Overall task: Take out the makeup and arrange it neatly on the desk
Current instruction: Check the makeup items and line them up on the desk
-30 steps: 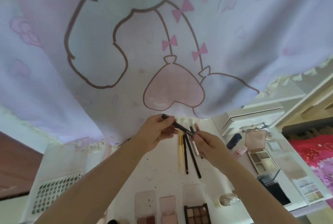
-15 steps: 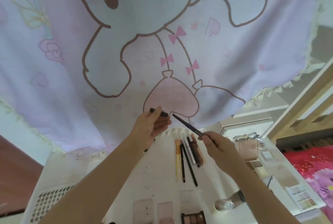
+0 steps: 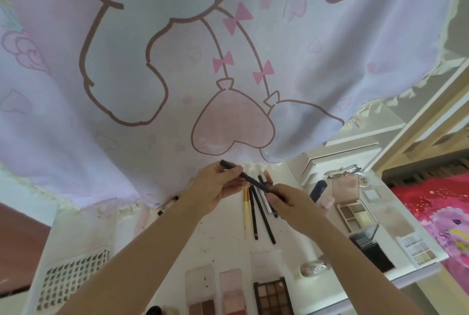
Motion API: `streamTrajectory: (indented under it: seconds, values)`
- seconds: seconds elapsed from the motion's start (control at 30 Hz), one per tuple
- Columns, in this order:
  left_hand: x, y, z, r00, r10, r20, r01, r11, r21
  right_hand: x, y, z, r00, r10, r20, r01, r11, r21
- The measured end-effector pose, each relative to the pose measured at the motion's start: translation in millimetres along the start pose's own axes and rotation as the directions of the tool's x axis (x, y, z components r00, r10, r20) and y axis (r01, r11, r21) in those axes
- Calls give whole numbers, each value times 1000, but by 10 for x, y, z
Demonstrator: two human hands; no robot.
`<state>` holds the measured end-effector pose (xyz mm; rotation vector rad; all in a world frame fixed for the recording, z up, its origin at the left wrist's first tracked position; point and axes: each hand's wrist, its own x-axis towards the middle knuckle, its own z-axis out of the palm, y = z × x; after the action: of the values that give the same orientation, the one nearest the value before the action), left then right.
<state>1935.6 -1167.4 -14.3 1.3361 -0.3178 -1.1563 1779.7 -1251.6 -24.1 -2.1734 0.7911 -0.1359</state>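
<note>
We held a thin dark makeup pen (image 3: 250, 179) up in the air, just above the tabletop (image 3: 223, 246) and right under the hanging curtain (image 3: 228, 73). Our left hand (image 3: 218, 187) pinched the far end, which looked like the cap end. Our right hand (image 3: 289, 199) pinched the near end. The fingers (image 3: 272, 194) of both hands were closed tight around the pen, so both hands held the same thing.

We thought a few things could go wrong. If the cap was not pushed on all the way, it could pop off and roll away. The pen was thin and smooth, so it could slip from our fingers and drop onto the row of pencils (image 3: 256, 213) lying just under it. That would knock them crooked. Our right wrist was close over that row too, so a low move could push them.

There was not much room near the back. The curtain hung close to our left hand and could get bumped. On the right, the open palettes (image 3: 351, 210) and a small blue bottle (image 3: 318, 190) sat near the pencils. More palettes (image 3: 272, 297) lay in front, near the front edge. The best bare spot looked to be left of the pencils. The white grid tray (image 3: 73, 281) was well apart on the left.
</note>
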Motion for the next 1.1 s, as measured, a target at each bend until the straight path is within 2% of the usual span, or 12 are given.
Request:
streamTrajectory:
  seconds: [0.17, 0.33, 0.4, 0.5, 0.67, 0.77, 1.0, 1.1]
  values:
    - [265, -332, -17, 982, -173, -71, 181, 975, 127, 140, 229, 217, 982, 163, 98, -133, 957, -257]
    - [637, -674, -28, 944, -247, -219, 303, 913, 274, 280, 478, 541, 913, 364, 185, -302, 906, -296]
    - [764, -753, 9, 939, -250, -238, 321, 885, 336, 330, 567, 642, 893, 407, 193, -341, 891, -300]
    - [937, -849, 80, 955, -209, -212, 291, 804, 518, 402, 669, 764, 870, 458, 183, -385, 862, -330]
    - [1140, -938, 181, 983, -112, -146, 185, 598, 780, 452, 806, 924, 827, 533, 179, -467, 828, -311]
    - [1204, -993, 227, 986, -102, -134, 168, 509, 844, 470, 848, 963, 821, 546, 168, -485, 822, -299]
    - [1244, -1005, 269, 987, -108, -123, 155, 373, 915, 520, 878, 955, 798, 588, 130, -539, 794, -281]
    - [1177, -961, 172, 995, -61, -84, 99, 318, 943, 518, 880, 960, 815, 574, 76, -537, 798, -272]
